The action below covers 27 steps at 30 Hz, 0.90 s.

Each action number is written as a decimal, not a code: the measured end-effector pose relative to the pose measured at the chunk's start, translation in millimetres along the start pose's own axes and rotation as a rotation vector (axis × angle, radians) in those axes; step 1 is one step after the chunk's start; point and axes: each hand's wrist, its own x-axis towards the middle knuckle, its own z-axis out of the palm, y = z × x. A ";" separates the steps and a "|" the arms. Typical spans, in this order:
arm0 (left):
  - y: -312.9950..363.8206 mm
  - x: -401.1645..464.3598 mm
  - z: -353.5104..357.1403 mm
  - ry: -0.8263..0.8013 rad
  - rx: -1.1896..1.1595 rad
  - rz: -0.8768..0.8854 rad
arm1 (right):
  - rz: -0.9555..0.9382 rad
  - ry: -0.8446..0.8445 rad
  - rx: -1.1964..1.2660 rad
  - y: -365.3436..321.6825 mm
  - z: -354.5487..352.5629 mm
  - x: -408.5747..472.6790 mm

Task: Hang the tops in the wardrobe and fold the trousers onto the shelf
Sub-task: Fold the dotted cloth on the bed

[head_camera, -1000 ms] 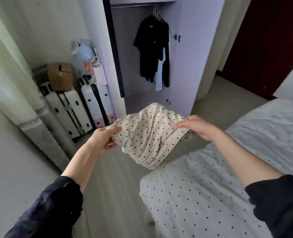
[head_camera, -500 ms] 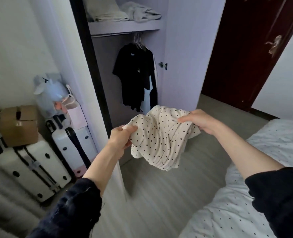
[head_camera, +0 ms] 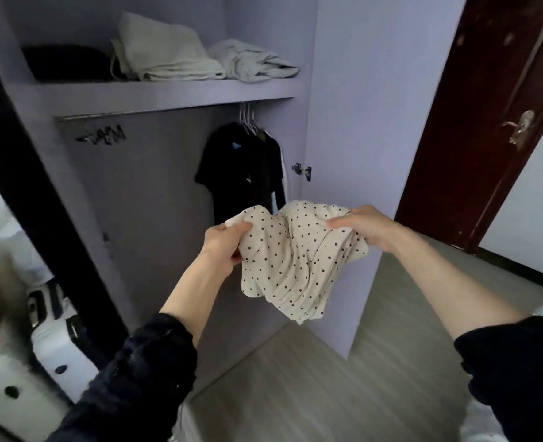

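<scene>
Both arms outstretched, left hand [head_camera: 224, 247] grip closed, right hand [head_camera: 364, 228] grip closed

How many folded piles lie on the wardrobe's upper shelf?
3: a black folded pile at the left, a cream folded pile in the middle, a rumpled grey-white pile at the right. More may be hidden behind.

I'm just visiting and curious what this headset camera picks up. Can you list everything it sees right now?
Polka-dot garment: one, cream with dark dots, held up before the wardrobe.
Folded clothes: about three piles, black, cream, grey, on the top shelf.
Hanging tops: several, mostly black, at the rail's right end.
Empty hangers: a few, dark, at the rail's left.
Suitcase: one, white, lower left.
Door: one, dark red, right.
Left hand: gripping the garment's left edge.
Right hand: gripping its right edge.
</scene>
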 end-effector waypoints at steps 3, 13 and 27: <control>41.7 54.6 39.1 0.021 -0.048 0.082 | -0.076 -0.047 0.008 -32.7 -27.3 70.7; 242.3 157.4 85.0 0.061 -0.226 0.221 | -0.333 -0.184 0.240 -202.2 -78.8 229.5; 466.1 227.1 -50.5 0.337 -0.152 0.724 | -0.660 -0.588 0.295 -496.8 68.4 359.2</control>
